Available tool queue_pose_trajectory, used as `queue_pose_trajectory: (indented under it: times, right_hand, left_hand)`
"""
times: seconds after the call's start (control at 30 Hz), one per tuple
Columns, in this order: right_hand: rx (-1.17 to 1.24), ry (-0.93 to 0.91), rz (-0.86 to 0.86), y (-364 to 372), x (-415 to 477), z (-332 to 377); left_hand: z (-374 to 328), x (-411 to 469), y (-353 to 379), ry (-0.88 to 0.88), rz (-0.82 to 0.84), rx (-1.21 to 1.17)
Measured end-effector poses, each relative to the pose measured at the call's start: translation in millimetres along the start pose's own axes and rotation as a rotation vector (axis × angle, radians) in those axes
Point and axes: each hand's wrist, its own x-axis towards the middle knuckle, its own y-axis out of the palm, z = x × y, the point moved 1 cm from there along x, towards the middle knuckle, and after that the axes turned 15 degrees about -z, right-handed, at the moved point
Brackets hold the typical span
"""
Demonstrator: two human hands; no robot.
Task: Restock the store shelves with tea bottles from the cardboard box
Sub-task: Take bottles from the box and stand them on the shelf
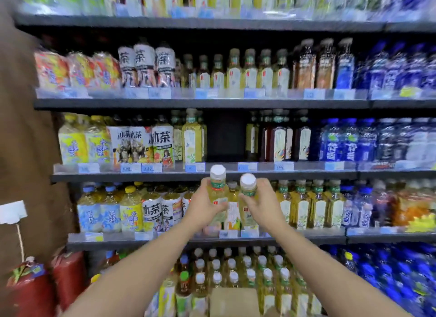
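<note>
Fingers (pixel 221 206) of the left hand (pixel 205 203) curl round the body of one tea bottle (pixel 218 191), below its neck band. Fingers (pixel 247 202) of the right hand (pixel 265 203) wrap a second bottle (pixel 247 188) the same way. Each hand grips its own bottle firmly. Both bottles stand upright, white caps on top, side by side and almost touching, the left one a little higher. The liquid inside is pale yellow and the lower labels sit partly under the fingers.

The pair is held in the air in front of a shelf row (pixel 306 205) of similar yellow bottles. The left cap comes level with the shelf edge (pixel 141 176) above that row. Both bare forearms reach up from the bottom corners and meet at the centre.

Below the arms, part of a brown box (pixel 233 300) shows at the bottom edge, with white-capped bottles (pixel 263 267) packed around it. Blue bottles (pixel 342 144) fill the shelves to the right. Price tags (pixel 148 168) line the shelf fronts. At lower left stand red cylinders (pixel 67 276), blurred, and a white tag (pixel 11 211) on a cord hangs above them.
</note>
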Motion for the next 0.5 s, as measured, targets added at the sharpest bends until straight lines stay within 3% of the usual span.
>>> queue_pose_trajectory:
  times: [0.27, 0.5]
  right_hand:
    - [0.132, -0.182, -0.075, -8.8, 131.5, 47.7]
    - [0.144, -0.249, 0.014, 39.7, 200.9, 14.9]
  left_hand:
    - [-59.9, 112.7, -6.3, 0.122, -0.096, -0.025]
    - [-34.8, 196.5, 24.7, 0.142, -0.127, 0.039]
